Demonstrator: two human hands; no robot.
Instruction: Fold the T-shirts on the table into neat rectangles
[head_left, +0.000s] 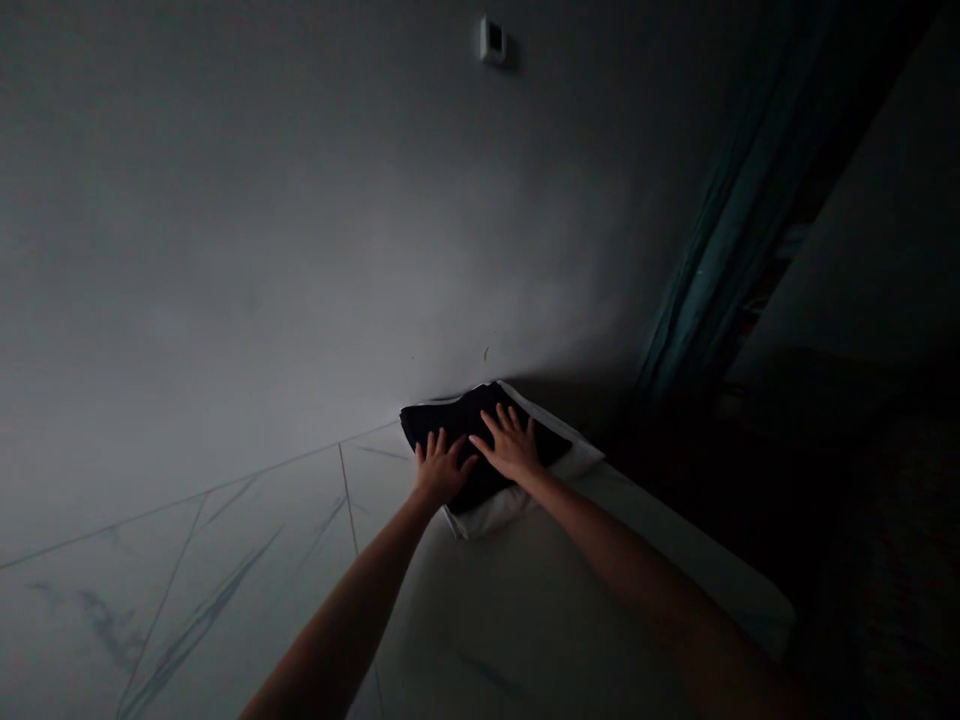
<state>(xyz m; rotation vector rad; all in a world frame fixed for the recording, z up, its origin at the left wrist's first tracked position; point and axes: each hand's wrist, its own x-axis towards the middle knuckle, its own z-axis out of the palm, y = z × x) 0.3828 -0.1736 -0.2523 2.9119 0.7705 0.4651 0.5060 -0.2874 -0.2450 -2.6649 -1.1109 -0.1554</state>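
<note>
A dark folded cloth (480,484) lies on top of a white folded cloth (577,458), whose edges stick out around it. The stack rests at the far end of a pale marbled table (285,580), close to the wall. My left hand (442,468) is laid on the left part of the dark cloth with its fingers spread. Just to its right, my right hand (510,440) presses flat on the same cloth, fingers apart. Neither hand grips anything. Dim light hides the folds and the kind of garment, if it is one.
A plain grey wall (300,260) rises behind the table and carries a small white device with a dark screen (493,42). On the right hangs a teal curtain (701,270). The table's rounded corner (784,610) borders a very dark area.
</note>
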